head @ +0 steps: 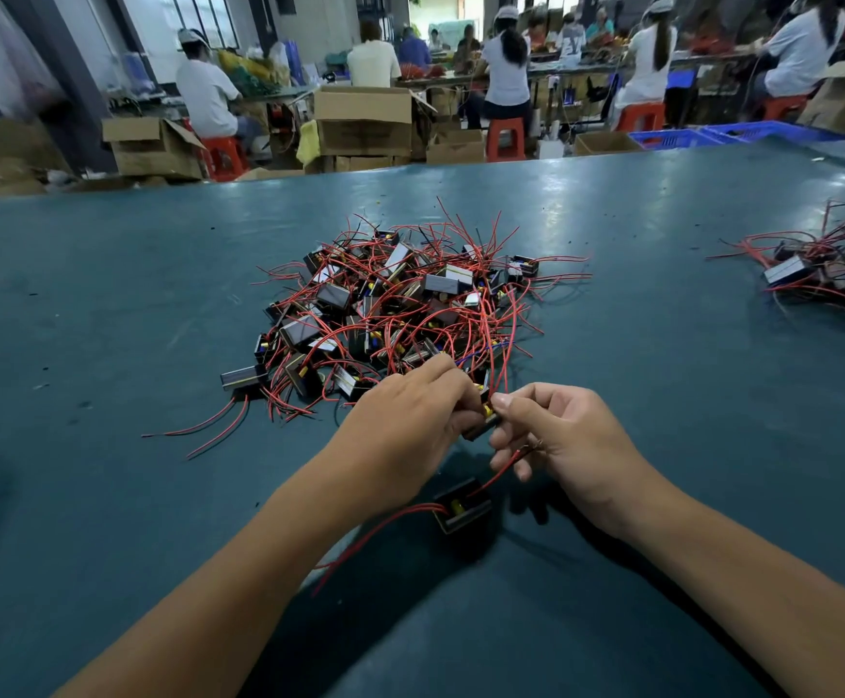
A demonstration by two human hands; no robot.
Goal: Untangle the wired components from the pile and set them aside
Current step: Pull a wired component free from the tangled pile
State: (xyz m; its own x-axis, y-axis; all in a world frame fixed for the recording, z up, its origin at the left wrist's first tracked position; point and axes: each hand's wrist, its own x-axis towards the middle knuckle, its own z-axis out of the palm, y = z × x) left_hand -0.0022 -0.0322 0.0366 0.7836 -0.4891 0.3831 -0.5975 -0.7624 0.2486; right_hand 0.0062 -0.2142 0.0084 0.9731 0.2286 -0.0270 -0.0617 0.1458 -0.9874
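- Both hands are at the near edge of the pile (400,299), and I'm working one small black wired component (484,419) between them.
- My left hand (405,420) has its fingers curled round that component from the left side.
- My right hand (556,435) pinches it from the right, and a red lead (503,466) runs through those curled fingers.
- That lead drops to a second component (462,507), which looks to hang just over the teal counter (108,319) below my hands; I can't tell whether it touches down.
- Another red wire (375,534) trails from that lower component toward my left forearm.
- Red wires rising from the gripped piece loop back into the heap, so I judge it not yet free.
- Progress, as I read it: early days. The main heap is large, dozens of black-and-grey blocks knotted in red leads in the middle of the counter.
- Far right there's a smaller cluster (823,274) of the same parts, well apart from the heap; probably the set-aside lot, though I can't be sure.
- Left to do: work this pair out, move it aside, then go through nearly the whole heap.
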